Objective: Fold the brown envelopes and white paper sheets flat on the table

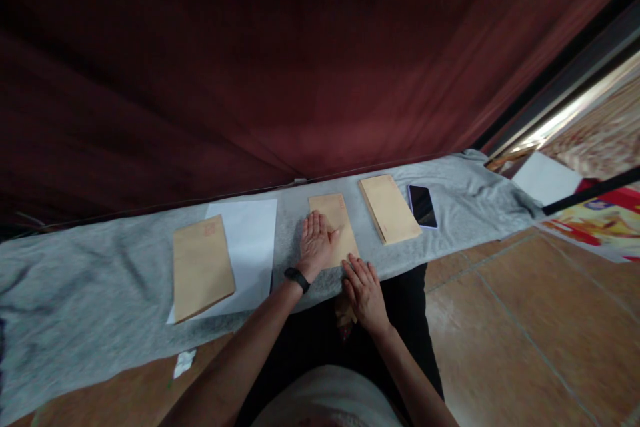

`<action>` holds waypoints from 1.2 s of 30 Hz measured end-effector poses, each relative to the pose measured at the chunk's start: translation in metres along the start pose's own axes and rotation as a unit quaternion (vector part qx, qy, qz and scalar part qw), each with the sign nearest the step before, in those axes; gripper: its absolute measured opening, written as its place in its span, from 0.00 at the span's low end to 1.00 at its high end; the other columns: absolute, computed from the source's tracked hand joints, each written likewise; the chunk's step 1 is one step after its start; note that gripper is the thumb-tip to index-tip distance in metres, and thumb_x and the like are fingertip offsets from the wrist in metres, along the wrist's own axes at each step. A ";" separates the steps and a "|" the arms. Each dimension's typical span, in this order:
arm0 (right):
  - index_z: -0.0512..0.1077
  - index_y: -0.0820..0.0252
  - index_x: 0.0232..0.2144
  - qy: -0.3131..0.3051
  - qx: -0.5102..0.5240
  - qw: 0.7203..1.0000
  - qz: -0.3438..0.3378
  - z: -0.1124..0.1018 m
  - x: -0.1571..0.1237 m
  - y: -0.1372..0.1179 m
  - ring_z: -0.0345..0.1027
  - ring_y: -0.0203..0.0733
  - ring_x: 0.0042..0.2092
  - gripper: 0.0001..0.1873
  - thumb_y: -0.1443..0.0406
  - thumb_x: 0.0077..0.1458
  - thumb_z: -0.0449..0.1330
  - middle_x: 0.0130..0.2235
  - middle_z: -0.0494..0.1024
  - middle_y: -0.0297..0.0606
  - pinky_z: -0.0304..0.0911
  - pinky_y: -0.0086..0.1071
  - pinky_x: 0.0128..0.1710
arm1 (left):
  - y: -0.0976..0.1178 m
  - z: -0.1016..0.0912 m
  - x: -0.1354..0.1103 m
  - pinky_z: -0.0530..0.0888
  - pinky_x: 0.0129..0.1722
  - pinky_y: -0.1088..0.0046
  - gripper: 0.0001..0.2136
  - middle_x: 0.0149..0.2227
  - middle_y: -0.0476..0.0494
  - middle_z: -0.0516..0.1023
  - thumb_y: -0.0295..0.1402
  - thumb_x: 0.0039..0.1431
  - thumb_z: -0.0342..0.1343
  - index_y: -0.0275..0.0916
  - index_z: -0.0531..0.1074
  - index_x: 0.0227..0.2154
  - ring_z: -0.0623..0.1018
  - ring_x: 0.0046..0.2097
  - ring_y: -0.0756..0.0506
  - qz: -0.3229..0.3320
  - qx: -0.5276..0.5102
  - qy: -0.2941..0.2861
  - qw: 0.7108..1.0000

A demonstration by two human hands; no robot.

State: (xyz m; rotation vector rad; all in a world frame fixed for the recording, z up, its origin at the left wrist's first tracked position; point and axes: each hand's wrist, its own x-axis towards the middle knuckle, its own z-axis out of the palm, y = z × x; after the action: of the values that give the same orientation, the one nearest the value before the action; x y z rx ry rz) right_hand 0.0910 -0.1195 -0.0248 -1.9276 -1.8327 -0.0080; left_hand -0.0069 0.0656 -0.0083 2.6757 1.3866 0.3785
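A brown paper envelope (338,212) with small red print lies flat on the grey cloth in front of me. My left hand (318,240), with a black band at the wrist, rests on its left half with the fingers stretched out. At the near right corner of that envelope, the fingertips of my right hand (364,290) touch the edge, fingers extended. To the right is a thick stack of similar envelopes (391,208). Another brown envelope stack (201,268) sits on the left, partly over white paper (256,240).
A phone (423,205) lies right of the right-hand stack. Grey cloth (100,280) covers the long narrow surface, backed by a dark red curtain (300,80). A crumpled white tissue (185,363) is on the tiled floor (500,320). A colourful printed bag (600,220) stands far right.
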 end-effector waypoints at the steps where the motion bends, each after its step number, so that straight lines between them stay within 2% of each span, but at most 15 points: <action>1: 0.58 0.54 0.69 0.001 0.000 1.000 0.001 0.000 0.000 0.000 0.56 0.48 0.69 0.26 0.63 0.71 0.46 0.69 0.62 0.42 0.51 0.51 0.69 | 0.006 0.001 0.002 0.52 0.71 0.49 0.31 0.71 0.28 0.56 0.43 0.72 0.39 0.27 0.52 0.70 0.53 0.73 0.36 0.019 -0.007 0.002 1.000; 5: 0.61 0.56 0.67 -0.009 -0.004 1.000 0.004 0.001 -0.001 0.000 0.55 0.48 0.69 0.25 0.63 0.71 0.47 0.69 0.63 0.43 0.50 0.52 0.69 | 0.030 0.008 0.010 0.52 0.71 0.51 0.28 0.71 0.36 0.58 0.44 0.72 0.41 0.34 0.57 0.69 0.53 0.73 0.38 0.108 -0.026 -0.014 0.994; 8: 0.60 0.57 0.68 -0.020 -0.007 1.000 -0.002 0.000 0.000 0.001 0.55 0.49 0.70 0.26 0.64 0.71 0.47 0.69 0.62 0.43 0.50 0.52 0.69 | 0.037 0.013 0.018 0.51 0.71 0.49 0.27 0.71 0.38 0.58 0.45 0.72 0.41 0.37 0.59 0.68 0.53 0.73 0.37 0.121 -0.027 -0.020 0.992; 18: 0.55 0.54 0.70 -0.008 -0.005 1.000 0.000 -0.003 0.002 -0.001 0.56 0.47 0.69 0.28 0.64 0.71 0.47 0.70 0.61 0.42 0.51 0.51 0.69 | 0.016 0.012 0.057 0.48 0.71 0.52 0.31 0.71 0.33 0.56 0.45 0.70 0.42 0.31 0.57 0.69 0.53 0.73 0.37 0.058 -0.005 -0.026 0.998; 24: 0.57 0.54 0.69 -0.010 -0.007 1.000 0.001 -0.003 0.001 -0.001 0.55 0.47 0.69 0.27 0.64 0.71 0.48 0.70 0.61 0.42 0.51 0.50 0.69 | 0.003 0.013 0.064 0.49 0.71 0.49 0.32 0.72 0.30 0.54 0.47 0.70 0.42 0.30 0.56 0.69 0.52 0.73 0.35 0.023 -0.013 -0.010 1.000; 27: 0.57 0.54 0.69 -0.004 -0.007 1.000 0.003 -0.002 0.001 -0.001 0.56 0.47 0.69 0.27 0.64 0.71 0.47 0.70 0.61 0.42 0.51 0.51 0.69 | 0.000 0.012 0.058 0.49 0.71 0.49 0.30 0.71 0.32 0.57 0.45 0.70 0.42 0.32 0.58 0.68 0.52 0.73 0.35 0.020 -0.013 0.010 1.000; 30: 0.57 0.54 0.69 -0.005 -0.006 1.000 0.008 -0.002 0.001 -0.002 0.55 0.47 0.69 0.27 0.64 0.71 0.47 0.70 0.61 0.42 0.51 0.51 0.69 | -0.001 0.008 0.044 0.49 0.71 0.48 0.27 0.70 0.36 0.59 0.41 0.70 0.42 0.37 0.59 0.68 0.53 0.73 0.36 0.043 -0.011 0.006 0.999; 36: 0.57 0.53 0.69 -0.006 0.002 1.000 0.009 0.000 0.001 -0.002 0.55 0.48 0.69 0.27 0.64 0.71 0.47 0.70 0.61 0.41 0.51 0.51 0.69 | 0.002 -0.005 -0.007 0.52 0.71 0.48 0.24 0.71 0.45 0.58 0.37 0.72 0.41 0.45 0.59 0.68 0.54 0.73 0.38 0.126 -0.019 -0.010 0.992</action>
State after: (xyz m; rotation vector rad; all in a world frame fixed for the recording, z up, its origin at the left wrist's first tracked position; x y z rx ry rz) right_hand 0.0897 -0.1190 -0.0237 -1.9459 -1.8215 0.0120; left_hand -0.0103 0.0586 -0.0047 2.8195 1.0260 0.3935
